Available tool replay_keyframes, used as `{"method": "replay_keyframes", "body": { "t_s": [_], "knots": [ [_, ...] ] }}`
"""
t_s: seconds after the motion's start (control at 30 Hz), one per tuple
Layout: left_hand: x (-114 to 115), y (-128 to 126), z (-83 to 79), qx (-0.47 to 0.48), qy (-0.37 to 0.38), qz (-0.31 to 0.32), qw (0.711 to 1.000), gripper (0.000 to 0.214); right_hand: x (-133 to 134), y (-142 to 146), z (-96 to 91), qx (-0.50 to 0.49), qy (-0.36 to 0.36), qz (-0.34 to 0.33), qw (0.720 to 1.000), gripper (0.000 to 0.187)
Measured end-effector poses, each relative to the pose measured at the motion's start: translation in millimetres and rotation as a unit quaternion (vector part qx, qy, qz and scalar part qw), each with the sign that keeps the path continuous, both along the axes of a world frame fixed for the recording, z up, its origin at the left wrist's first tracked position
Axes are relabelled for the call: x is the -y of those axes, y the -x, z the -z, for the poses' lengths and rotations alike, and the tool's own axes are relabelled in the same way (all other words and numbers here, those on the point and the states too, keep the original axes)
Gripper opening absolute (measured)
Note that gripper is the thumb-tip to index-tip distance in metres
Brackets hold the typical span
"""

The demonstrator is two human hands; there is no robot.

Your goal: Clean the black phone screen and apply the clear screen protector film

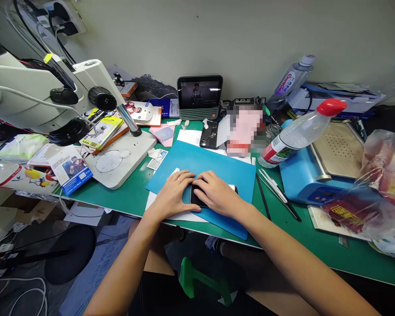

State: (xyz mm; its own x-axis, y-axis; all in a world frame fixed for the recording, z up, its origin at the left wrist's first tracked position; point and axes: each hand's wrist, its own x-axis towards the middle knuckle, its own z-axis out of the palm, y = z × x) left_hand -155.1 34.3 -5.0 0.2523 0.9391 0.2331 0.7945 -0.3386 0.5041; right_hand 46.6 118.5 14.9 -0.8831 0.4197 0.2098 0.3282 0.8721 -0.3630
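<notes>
A smartphone with a black screen lies flat on a blue mat, its long side running left to right. My left hand is at the phone's left end, thumb along the near edge and fingers along the far edge. Over the phone's middle lies my right hand, fingers bent against the screen and its edges. A pale strip of the phone shows beyond the right knuckles; the rest is covered. White paper sheets stick out under the mat.
A microscope stand fills the left. Tweezers lie right of the mat, near a tilted red-capped bottle and a blue machine. Behind are a small display and a black phone part. Plastic bags crowd the right.
</notes>
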Motion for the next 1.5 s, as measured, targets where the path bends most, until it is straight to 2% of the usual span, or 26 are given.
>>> {"method": "replay_keyframes", "body": {
  "t_s": [0.13, 0.4, 0.63, 0.93, 1.17, 1.5],
  "knots": [
    [-0.5, 0.3, -0.5, 0.002, 0.003, -0.003, 1.000, 0.077, 3.7, 4.0, -0.9, 0.003, -0.005, 0.005, 1.000, 0.032],
    [-1.9, -1.0, -0.8, 0.011, 0.003, -0.008, 1.000, 0.068, 10.1, 10.4, 1.1, 0.008, -0.035, 0.031, 0.999, 0.052],
    [-1.8, -0.9, 1.4, 0.013, -0.008, -0.004, 1.000, 0.056, 9.7, 13.1, 6.9, 0.005, -0.033, 0.038, 0.999, 0.064],
    [1.3, -3.1, -0.4, 0.020, -0.022, -0.002, 1.000, 0.058, 10.4, 11.6, 4.5, 0.003, -0.014, 0.044, 0.999, 0.062],
    [2.1, -4.0, -2.8, 0.026, -0.018, 0.000, 0.999, 0.057, 8.6, 10.6, 3.9, -0.015, 0.016, 0.032, 0.999, 0.070],
    [1.4, -3.2, 0.1, 0.011, -0.037, 0.008, 0.999, 0.070, 8.0, 8.3, 4.6, -0.039, 0.023, 0.032, 0.998, 0.068]
  ]
}}
